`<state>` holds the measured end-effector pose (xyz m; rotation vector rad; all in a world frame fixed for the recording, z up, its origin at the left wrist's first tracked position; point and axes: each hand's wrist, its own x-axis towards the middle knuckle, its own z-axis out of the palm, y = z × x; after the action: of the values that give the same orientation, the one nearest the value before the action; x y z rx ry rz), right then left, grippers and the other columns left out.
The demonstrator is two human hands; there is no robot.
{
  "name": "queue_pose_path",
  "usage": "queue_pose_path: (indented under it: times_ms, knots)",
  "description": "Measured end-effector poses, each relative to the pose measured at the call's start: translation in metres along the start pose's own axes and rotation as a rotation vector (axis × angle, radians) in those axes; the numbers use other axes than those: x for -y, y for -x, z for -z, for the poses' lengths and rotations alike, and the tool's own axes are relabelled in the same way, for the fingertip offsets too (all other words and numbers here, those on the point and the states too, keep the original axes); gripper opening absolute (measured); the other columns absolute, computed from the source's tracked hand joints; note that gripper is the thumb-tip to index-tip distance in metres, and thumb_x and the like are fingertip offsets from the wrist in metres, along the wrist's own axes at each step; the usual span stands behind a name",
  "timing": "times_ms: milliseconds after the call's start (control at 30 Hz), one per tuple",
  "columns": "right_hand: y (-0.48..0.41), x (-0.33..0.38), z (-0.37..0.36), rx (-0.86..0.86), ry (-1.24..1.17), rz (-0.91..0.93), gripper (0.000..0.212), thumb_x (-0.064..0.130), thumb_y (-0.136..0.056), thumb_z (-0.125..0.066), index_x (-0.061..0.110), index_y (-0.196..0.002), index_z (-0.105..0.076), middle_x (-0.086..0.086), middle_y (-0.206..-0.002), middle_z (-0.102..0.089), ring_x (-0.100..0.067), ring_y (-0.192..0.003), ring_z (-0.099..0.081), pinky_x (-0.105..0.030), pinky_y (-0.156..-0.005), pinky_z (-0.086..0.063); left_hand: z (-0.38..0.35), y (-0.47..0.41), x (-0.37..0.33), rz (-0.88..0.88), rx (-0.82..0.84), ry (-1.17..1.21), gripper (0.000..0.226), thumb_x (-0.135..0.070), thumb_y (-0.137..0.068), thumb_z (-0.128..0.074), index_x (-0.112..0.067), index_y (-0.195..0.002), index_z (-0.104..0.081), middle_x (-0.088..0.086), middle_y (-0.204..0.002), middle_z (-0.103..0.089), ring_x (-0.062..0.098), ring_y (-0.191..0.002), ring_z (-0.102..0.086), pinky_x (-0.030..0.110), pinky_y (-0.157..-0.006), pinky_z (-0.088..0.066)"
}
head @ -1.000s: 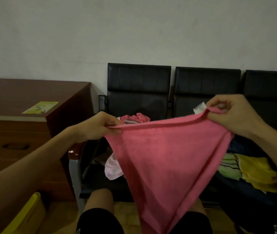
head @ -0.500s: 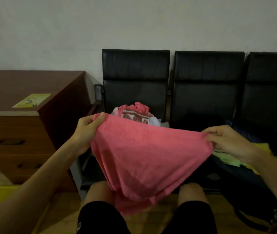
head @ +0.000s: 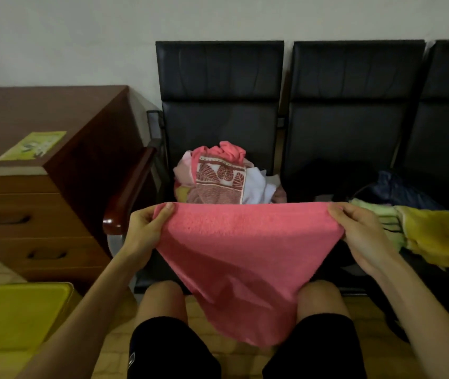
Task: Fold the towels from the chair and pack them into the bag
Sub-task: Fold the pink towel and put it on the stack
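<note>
A pink towel (head: 242,255) hangs doubled between my hands, its lower tip drooping between my knees. My left hand (head: 146,228) grips its left top corner and my right hand (head: 354,231) grips the right top corner, so the top edge is stretched level. Behind it, on the left black chair (head: 217,105), lies a heap of unfolded towels (head: 217,176), with a red leaf-patterned one on top. A dark bag (head: 398,187) sits on the seat to the right, with folded green and yellow towels (head: 422,231) at its mouth.
A brown wooden desk with drawers (head: 40,201) stands at the left, a yellow-green leaflet (head: 33,145) on its top. A yellow plastic box (head: 18,315) sits on the floor at lower left. More black chairs (head: 354,105) line the white wall.
The towel has come down from chest height and been doubled over, so it hangs shorter. My hands have moved lower and keep their hold on the top corners.
</note>
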<state>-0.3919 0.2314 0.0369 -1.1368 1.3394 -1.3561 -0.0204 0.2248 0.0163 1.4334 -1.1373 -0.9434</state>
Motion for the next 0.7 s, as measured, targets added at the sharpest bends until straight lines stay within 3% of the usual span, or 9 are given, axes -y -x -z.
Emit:
queue_pose_path:
  times_ms: [133, 233, 400, 500, 600, 700]
  knots:
    - [0.012, -0.017, -0.011, -0.011, 0.003, -0.036, 0.018, 0.013, -0.097, -0.057, 0.015, -0.088, -0.072, 0.005, -0.081, -0.071, -0.004, -0.079, -0.062, -0.013, -0.068, -0.050, -0.014, 0.012, 0.015, 0.056, -0.052, 0.086, 0.015, -0.025, -0.096, -0.064, -0.021, -0.087, -0.075, -0.010, -0.071, -0.073, 0.003, -0.068, -0.067, 0.021, -0.060, -0.054]
    - [0.023, -0.031, -0.019, -0.051, 0.056, -0.028, 0.015, 0.011, -0.096, -0.060, 0.015, -0.089, -0.073, 0.000, -0.084, -0.073, -0.006, -0.080, -0.063, -0.022, -0.074, -0.051, -0.024, 0.023, 0.025, 0.129, -0.067, 0.149, 0.017, -0.025, -0.095, -0.065, -0.017, -0.084, -0.076, -0.005, -0.071, -0.072, 0.010, -0.073, -0.064, 0.032, -0.067, -0.053]
    - [0.045, -0.044, -0.035, -0.064, 0.088, -0.068, 0.016, 0.009, -0.092, -0.064, 0.019, -0.084, -0.073, 0.002, -0.078, -0.073, -0.007, -0.076, -0.064, -0.014, -0.066, -0.051, -0.042, 0.039, 0.037, 0.168, -0.070, 0.240, 0.022, -0.023, -0.093, -0.067, -0.003, -0.088, -0.075, 0.028, -0.096, -0.071, 0.024, -0.088, -0.062, 0.042, -0.082, -0.050]
    - [0.058, -0.039, -0.046, -0.080, -0.004, -0.115, 0.011, 0.008, -0.091, -0.064, 0.012, -0.088, -0.074, 0.002, -0.076, -0.075, -0.002, -0.072, -0.068, -0.012, -0.062, -0.051, -0.047, 0.044, 0.042, 0.149, -0.061, 0.252, 0.044, -0.039, -0.085, -0.076, 0.005, -0.086, -0.072, 0.039, -0.096, -0.064, 0.027, -0.084, -0.061, 0.046, -0.080, -0.049]
    - [0.066, -0.036, -0.055, -0.077, -0.034, -0.134, 0.011, 0.011, -0.090, -0.065, 0.017, -0.088, -0.074, 0.004, -0.079, -0.076, -0.001, -0.075, -0.070, -0.012, -0.063, -0.051, -0.055, 0.050, 0.039, 0.146, -0.036, 0.275, 0.037, -0.037, -0.084, -0.076, -0.001, -0.076, -0.073, 0.027, -0.079, -0.068, 0.024, -0.078, -0.059, 0.043, -0.075, -0.048]
    - [0.072, -0.034, -0.066, -0.053, -0.069, -0.159, 0.011, 0.012, -0.090, -0.066, 0.017, -0.092, -0.075, 0.001, -0.085, -0.077, -0.007, -0.082, -0.072, -0.017, -0.070, -0.055, -0.067, 0.058, 0.037, 0.120, -0.003, 0.275, 0.051, -0.042, -0.081, -0.079, 0.007, -0.073, -0.066, 0.016, -0.069, -0.060, 0.022, -0.071, -0.052, 0.039, -0.067, -0.044]
